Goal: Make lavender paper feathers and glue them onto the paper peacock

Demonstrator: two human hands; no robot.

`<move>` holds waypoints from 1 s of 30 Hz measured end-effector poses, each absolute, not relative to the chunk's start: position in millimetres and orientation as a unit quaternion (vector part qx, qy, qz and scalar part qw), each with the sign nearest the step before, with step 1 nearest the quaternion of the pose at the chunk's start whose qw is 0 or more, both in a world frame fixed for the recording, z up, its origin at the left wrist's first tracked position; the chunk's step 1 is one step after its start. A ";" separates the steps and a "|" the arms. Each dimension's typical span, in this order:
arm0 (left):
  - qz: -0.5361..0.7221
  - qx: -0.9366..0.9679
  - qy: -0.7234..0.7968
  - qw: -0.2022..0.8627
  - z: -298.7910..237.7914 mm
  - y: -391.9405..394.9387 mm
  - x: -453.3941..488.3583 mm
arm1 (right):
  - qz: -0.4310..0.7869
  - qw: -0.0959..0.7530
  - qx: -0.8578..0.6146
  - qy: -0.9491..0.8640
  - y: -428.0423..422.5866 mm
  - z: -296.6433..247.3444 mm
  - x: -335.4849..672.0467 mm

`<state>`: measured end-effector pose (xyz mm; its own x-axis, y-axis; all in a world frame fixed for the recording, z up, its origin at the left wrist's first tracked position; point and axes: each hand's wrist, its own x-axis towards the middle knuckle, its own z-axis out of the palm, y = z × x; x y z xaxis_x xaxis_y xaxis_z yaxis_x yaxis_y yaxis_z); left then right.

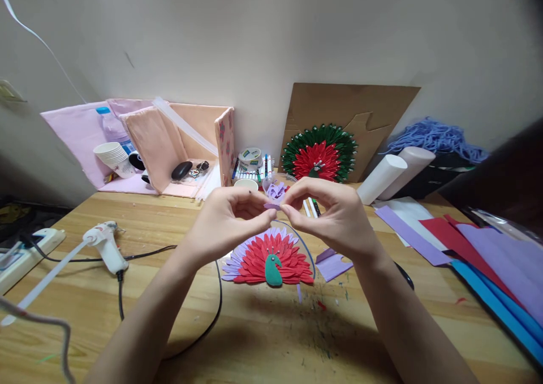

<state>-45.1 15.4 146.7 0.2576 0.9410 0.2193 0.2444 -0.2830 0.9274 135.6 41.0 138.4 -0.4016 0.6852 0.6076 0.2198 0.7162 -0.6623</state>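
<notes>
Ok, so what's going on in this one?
A person holds a small purple piece at the fingertips of the left hand and right hand, above a paper peacock. Its purple feathers run along the left and top, but not yet down the right side. A glue gun lies off to the left on the table.

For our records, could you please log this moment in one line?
left hand: pinching purple piece | right hand: pinching its other end | peacock craft: on table | glue gun: on table, left
</notes>
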 end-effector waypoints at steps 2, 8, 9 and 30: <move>0.425 0.669 0.430 0.432 144.4 15.9 -41.9 | 0.231 0.473 -0.280 -0.802 40.3 138.2 134.5; 0.456 0.648 0.426 0.437 139.6 19.4 -37.4 | 0.144 0.481 -0.264 -0.823 40.7 138.3 133.9; 0.457 0.647 0.427 0.437 139.4 19.8 -37.4 | 0.116 0.481 -0.261 -0.829 41.3 137.7 134.0; 0.470 0.706 0.450 0.280 140.0 10.6 -33.4 | 0.237 0.497 -0.318 -0.771 39.0 135.2 128.7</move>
